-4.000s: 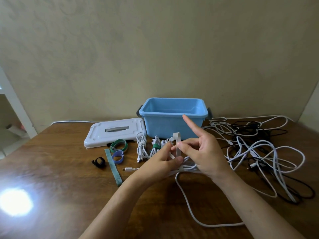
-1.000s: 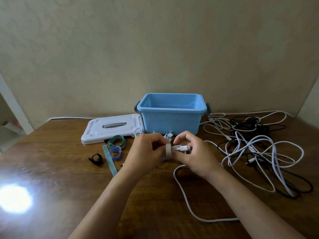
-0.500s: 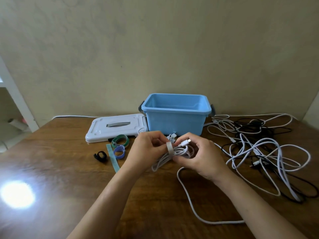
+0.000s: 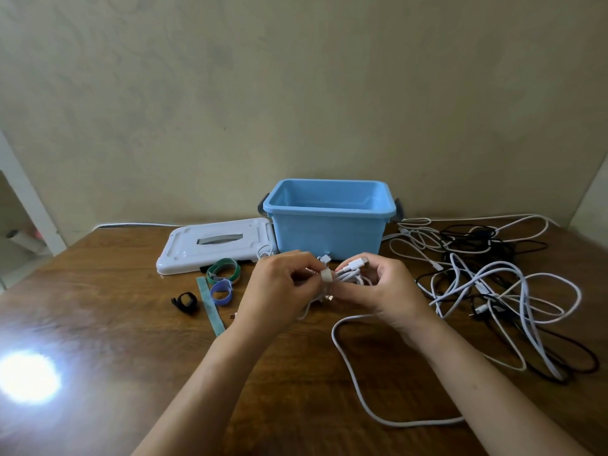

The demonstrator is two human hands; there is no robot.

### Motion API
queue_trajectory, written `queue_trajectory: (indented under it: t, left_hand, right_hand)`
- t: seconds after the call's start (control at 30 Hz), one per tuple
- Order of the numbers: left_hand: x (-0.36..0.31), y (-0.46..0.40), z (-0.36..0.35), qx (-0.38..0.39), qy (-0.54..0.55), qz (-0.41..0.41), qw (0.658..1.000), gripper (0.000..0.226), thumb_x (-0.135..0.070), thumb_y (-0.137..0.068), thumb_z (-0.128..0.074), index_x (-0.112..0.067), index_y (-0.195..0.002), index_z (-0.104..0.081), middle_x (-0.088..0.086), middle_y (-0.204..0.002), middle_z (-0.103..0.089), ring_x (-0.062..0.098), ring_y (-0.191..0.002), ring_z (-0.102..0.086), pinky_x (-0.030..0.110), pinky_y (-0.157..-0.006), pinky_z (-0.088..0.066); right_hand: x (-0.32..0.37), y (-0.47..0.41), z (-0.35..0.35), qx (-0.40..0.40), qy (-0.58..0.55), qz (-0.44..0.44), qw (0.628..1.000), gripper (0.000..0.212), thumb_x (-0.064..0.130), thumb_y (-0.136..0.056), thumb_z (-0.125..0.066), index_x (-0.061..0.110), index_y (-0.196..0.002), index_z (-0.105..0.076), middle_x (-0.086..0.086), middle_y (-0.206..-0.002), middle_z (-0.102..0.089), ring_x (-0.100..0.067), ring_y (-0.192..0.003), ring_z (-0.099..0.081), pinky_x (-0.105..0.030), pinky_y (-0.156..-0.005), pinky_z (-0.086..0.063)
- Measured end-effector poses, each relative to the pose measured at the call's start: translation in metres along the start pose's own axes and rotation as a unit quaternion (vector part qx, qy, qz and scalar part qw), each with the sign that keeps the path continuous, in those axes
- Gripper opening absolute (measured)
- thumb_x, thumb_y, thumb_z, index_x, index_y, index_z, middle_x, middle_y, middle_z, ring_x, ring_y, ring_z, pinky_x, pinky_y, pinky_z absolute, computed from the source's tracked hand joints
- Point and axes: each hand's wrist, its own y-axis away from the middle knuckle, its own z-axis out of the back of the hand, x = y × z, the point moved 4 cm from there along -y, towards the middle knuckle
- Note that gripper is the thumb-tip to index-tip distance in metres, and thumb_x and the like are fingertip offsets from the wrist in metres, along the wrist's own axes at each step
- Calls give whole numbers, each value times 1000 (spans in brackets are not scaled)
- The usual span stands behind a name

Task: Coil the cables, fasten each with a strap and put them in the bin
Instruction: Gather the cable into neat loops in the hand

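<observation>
White coiled cable [image 4: 350, 278], bound by a pale strap [image 4: 326, 276], lies crosswise between both hands. Left hand [image 4: 279, 287] pinches the strap; right hand [image 4: 383, 286] grips the coil. Bin [image 4: 329, 236] stands at twelve o'clock, just beyond, nearer the right hand.

Person, seen from the head view: two forearms entering from the lower edge, both bare from the frame edge to the wrist, with no sleeve showing on either. Left hand [image 4: 279, 291] and right hand [image 4: 383, 289]: bare, ungloved; no ring, watch, bracelet or band visible on fingers or wrists. Fingernails mostly turned away or too small to tell; no markings visible on either arm.
</observation>
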Motion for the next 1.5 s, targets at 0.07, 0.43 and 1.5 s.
queue_trajectory:
  t: [0.07, 0.43, 1.5]
  left_hand:
    - [-2, 0, 1, -5, 0, -26, 1000, 8, -20, -88, -77, -25, -94, -79, -20, -82, -70, 2, -78, -68, 16, -67, -56]
    - [-4, 3, 1, -30, 19, -37, 999, 8, -28, -90, -72, -28, -96, -78, -21, -83, -71, 1, -81, -69, 18, -70, -58]
    - [7, -1, -7, -7, 100, 36, 994, 17, -17, -88, -76, -30, -93, -65, -15, -90, -69, 4, -85, -70, 27, -72, -61]
  right_hand:
    - [-2, 0, 1, -9, -47, -25, 999, 39, 38, -67, -92, 17, -97, -76, -5, -94, -79, -23, -92, -76, -44, -83, -62]
    - [-5, -1, -5, -22, -111, -66, 991, 46, 41, -66, -95, 20, -102, -77, -7, -101, -79, -28, -98, -76, -54, -95, -58]
    - [4, 0, -11, -23, -93, 2, 995, 28, 18, -81, -86, 11, -102, -69, -4, -91, -76, -19, -91, -73, -39, -88, -60]
